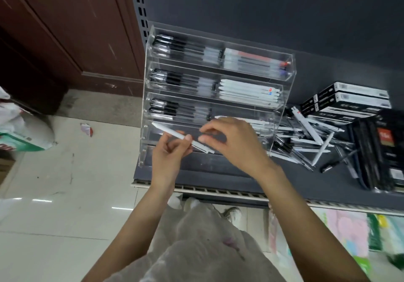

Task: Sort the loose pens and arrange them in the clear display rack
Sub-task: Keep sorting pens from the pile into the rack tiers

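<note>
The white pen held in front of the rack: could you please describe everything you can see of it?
The white pen is slim, matte and plastic-looking, with a rounded end pointing up-left and a narrower end down-right. It lies tilted in front of the clear display rack's lower tiers. The left hand pinches its middle from below; the right hand's fingers meet its lower part. No markings show.

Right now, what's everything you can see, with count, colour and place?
clear acrylic display rack: one, transparent, on the dark shelf, tiers partly filled with black-capped and white pens
loose pens pile: many, white, clear and black, right of the rack
black boxes: several, stacked, far right
dark grey shelf: one, under everything
white pen: one, in front of the rack
left hand: holds the white pen
right hand: pinches the pen's other end
</note>
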The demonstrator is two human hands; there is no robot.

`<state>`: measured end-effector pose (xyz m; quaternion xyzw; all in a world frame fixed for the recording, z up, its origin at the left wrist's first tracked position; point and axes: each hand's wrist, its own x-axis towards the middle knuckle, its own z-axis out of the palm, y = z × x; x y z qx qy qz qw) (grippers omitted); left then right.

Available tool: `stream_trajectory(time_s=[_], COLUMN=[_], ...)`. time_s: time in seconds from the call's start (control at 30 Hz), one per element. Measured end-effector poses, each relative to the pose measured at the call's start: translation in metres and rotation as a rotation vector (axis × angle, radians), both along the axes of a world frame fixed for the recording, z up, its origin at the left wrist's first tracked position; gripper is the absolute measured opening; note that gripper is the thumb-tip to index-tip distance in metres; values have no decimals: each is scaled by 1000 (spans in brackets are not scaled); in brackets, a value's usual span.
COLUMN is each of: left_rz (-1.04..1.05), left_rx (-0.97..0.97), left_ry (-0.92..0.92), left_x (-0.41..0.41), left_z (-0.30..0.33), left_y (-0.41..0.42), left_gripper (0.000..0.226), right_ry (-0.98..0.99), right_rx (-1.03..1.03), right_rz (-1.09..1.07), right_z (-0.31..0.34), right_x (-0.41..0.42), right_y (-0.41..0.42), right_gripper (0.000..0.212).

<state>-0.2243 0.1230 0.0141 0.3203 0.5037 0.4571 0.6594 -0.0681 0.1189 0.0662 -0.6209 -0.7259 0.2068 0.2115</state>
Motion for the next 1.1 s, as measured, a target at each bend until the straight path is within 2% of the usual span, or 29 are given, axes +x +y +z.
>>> stream_trajectory(time_s=[0.07,0.2,0.3,0.57,0.67,0.77,0.83,0.97,1.1], left_rz=[-47,-126,-194,-192,-274,-346,-329,-351,-483], left_rx=[25,74,93,61,94,163,321,833,1005], left_ry=[-21,-53,-74,-84,90,223,333,805,1126], left_x=[15,47,62,82,84,76,69,63,69], left_z=[3,12,18,24,24,22,20,9,-4], left_y=[-2,-4,1,25,36,43,44,56,66], left_gripper=[10,9,12,8,22,31,23,16,18], right_ry=[-52,-125,-268,-377,-481,-664,-783,-846,-909], right_rx=[-21,86,152,173,244,167,89,73,72], right_rz=[-49,-144,-124,-55,-118,-149,-105,-54,-48], right_z=[0,2,8,13,4,-7,-8,-8,-17], right_x=[7,37,59,79,86,100,104,96,89], right_y=[-20,-31,-29,-13,-3,3,2,6,14], right_gripper=[17,11,10,19,15,21,28,38,35])
